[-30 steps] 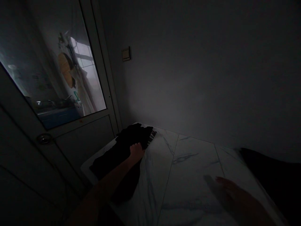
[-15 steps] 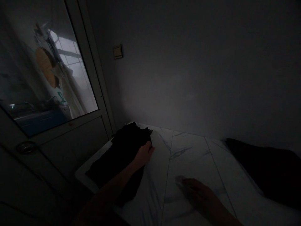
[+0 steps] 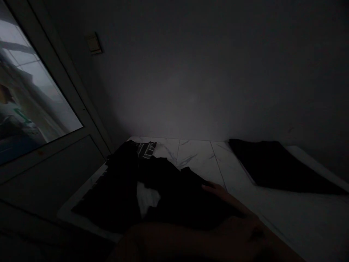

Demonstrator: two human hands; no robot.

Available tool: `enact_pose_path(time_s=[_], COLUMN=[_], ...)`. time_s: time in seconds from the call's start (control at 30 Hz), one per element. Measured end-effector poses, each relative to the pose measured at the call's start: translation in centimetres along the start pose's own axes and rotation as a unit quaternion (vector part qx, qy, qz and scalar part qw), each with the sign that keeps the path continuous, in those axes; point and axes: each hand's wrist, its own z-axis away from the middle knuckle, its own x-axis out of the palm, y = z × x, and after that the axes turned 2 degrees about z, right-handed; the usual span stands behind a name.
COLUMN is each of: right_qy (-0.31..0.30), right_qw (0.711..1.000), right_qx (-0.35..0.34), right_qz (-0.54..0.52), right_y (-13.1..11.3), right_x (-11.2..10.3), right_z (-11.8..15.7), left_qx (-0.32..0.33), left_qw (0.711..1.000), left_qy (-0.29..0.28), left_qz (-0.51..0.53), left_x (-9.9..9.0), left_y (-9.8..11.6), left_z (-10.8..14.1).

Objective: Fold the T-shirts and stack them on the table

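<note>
Black clothing lies spread over the left and middle of the marble-patterned table, its folds lost in the dark. My left forearm crosses low over it, and my left hand appears closed on its right, near edge, though the fingers are dim. Farther up that edge, my right hand rests on the cloth with fingers stretched out. A pale patch shows between two parts of the black cloth. Behind it lies a dark piece with a white pattern.
Another flat black cloth lies at the table's right. A grey wall rises behind the table, with a switch on it. At the left stands a door with a glass pane.
My left hand has moved from the black pile rightward and nearer, and the cloth now spreads across the middle. My right hand has moved onto the cloth. The view has turned right.
</note>
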Motion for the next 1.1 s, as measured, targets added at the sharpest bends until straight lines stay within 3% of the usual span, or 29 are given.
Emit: enact_pose_path(time_s=[0.1,0.2,0.27,0.37,0.47,0.53,0.6,0.73,0.87,1.0,1.1], right_qy=[0.024,0.112,0.180,0.258,0.315,0.350,0.370,0.380,0.372,0.347,0.329], right_qw=[0.999,0.992,0.983,0.966,0.948,0.936,0.928,0.923,0.924,0.931,0.938], right_qx=[0.032,0.054,0.047,0.019,0.016,0.018,0.018,0.005,-0.005,-0.011,-0.040], right_qz=[-0.001,-0.008,-0.005,0.018,0.031,0.041,0.048,0.056,0.088,0.115,0.101], right_y=[-0.3,0.4,1.1,1.5,1.5,1.4,1.4,1.4,1.6,1.7,0.7], right_x=[-1.8,-3.7,-4.8,-5.9,-6.6,-6.8,-6.8,-6.3,-5.8,-6.0,-6.4], right_z=[-1.1,-2.2,-2.5,-2.6,-2.7,-2.7,-2.8,-2.8,-2.7,-2.7,-2.7], left_qx=[0.025,0.062,0.066,0.010,-0.113,-0.205,-0.259,-0.302,-0.298,-0.234,-0.157], left_qw=[0.997,0.991,0.989,0.970,0.909,0.864,0.841,0.833,0.847,0.877,0.891], left_qy=[-0.066,-0.107,-0.083,0.056,0.200,0.240,0.247,0.243,0.232,0.237,0.267], left_qz=[-0.019,-0.050,-0.103,-0.234,-0.349,-0.393,-0.405,-0.395,-0.374,-0.347,-0.331], left_x=[1.8,0.6,-1.9,-7.7,-14.0,-17.2,-19.2,-20.5,-21.1,-22.1,-22.9], left_y=[0.9,1.0,0.7,-1.0,-4.1,-6.4,-8.5,-11.4,-12.8,-12.5,-10.8], left_z=[-1.5,-2.2,-2.5,-3.1,-3.9,-4.2,-4.2,-3.8,-3.6,-3.3,-2.6])
